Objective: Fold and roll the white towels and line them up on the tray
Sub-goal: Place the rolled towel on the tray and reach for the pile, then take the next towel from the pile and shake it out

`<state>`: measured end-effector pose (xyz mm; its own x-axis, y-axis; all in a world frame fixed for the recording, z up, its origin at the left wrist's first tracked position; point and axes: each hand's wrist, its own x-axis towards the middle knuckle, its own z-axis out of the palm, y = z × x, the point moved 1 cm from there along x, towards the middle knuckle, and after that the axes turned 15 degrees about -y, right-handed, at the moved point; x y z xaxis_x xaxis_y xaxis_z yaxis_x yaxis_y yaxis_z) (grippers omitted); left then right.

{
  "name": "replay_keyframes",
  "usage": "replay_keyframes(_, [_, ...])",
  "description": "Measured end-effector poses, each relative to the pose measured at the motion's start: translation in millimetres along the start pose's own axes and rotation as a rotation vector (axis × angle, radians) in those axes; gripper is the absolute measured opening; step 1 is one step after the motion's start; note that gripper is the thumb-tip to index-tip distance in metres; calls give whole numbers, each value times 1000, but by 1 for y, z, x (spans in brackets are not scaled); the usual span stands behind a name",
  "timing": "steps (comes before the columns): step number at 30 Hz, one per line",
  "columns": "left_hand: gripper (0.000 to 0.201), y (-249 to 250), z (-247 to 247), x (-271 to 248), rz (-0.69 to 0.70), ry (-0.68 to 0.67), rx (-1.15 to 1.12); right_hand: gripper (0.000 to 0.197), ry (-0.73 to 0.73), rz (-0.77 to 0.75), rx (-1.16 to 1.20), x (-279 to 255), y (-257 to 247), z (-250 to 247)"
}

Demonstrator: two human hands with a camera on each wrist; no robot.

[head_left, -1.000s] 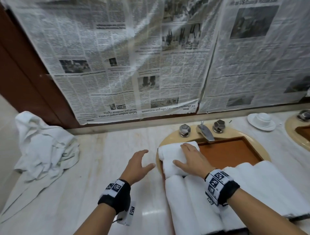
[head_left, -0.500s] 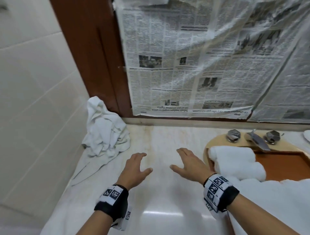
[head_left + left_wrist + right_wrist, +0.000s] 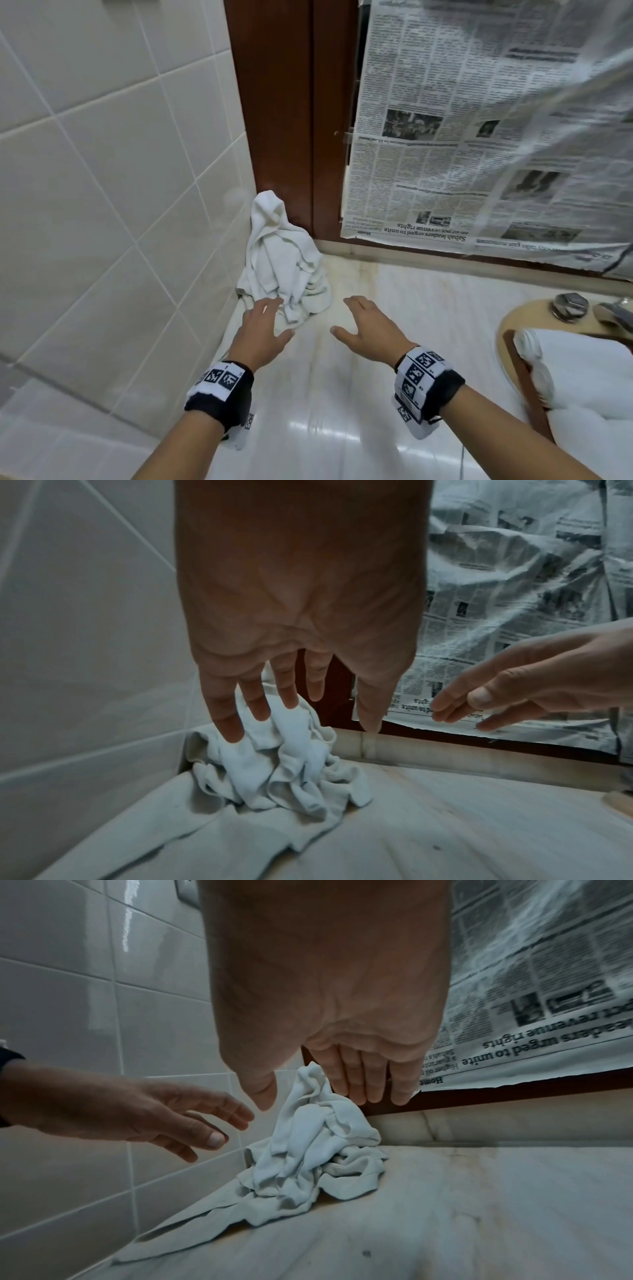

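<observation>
Crumpled white cloth towels (image 3: 281, 260); glossy marble counter (image 3: 342, 421); glazed wall tiles (image 3: 102, 171); creased newspaper (image 3: 479, 120).

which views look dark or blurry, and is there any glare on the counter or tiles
Head view: bright, newspaper smeared at the right edge, white glare patches on the countertop. Left wrist view: dim and bluish, left hand near and soft. Right wrist view: also dim, sheen on the wall tiles, crumpled towel fairly sharp.

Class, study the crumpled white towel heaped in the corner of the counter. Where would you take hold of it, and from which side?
Probably the raised peak of the towel, pinched from the front and the open counter side. The heap leans into the corner, with the tiled wall beside it and the wooden frame behind. Both the left hand and the right hand are open and near.
</observation>
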<state>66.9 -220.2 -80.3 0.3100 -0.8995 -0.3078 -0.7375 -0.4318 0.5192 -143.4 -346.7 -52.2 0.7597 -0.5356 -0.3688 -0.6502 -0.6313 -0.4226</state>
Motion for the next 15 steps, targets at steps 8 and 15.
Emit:
replay_keyframes(8, [70,-19,-40,72,-86,22,39,65,24,-31,38,104,-5,-28])
replay_keyframes(15, [71,-20,-69,139,-92,78,94,63,13,-31,79,177,2,-45])
